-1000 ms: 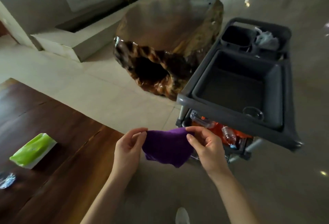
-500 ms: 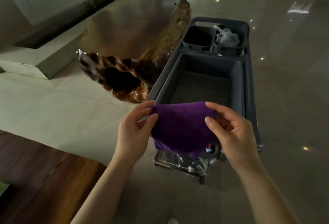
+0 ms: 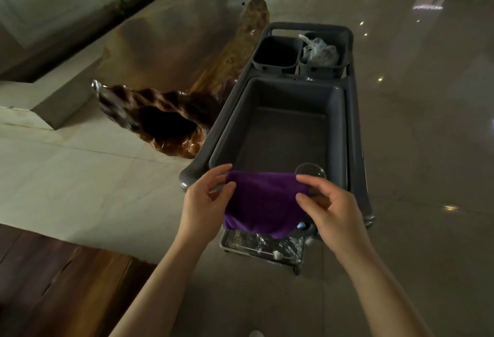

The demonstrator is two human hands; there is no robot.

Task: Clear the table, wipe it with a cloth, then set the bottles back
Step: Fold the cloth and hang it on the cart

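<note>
A purple cloth point(image 3: 263, 204) hangs stretched between my two hands over the near end of a grey cart point(image 3: 357, 133). My left hand point(image 3: 205, 203) pinches its left top corner and my right hand point(image 3: 331, 212) pinches its right top corner. Clear plastic bottles point(image 3: 270, 245) lie on the cart's lower shelf, partly hidden by the cloth. A corner of the dark wooden table point(image 3: 53, 283) shows at the bottom left.
The cart's top holds a large grey tub point(image 3: 230, 133) with a clear glass cup point(image 3: 310, 172) at its near right corner, plus two small bins point(image 3: 275, 55), one with a plastic bag point(image 3: 318, 50). A glossy carved wooden block point(image 3: 160, 128) stands left of the cart on the tiled floor.
My view swung right from the table toward the cart. Both hands lifted the cloth higher and spread it wider over the cart's near end.
</note>
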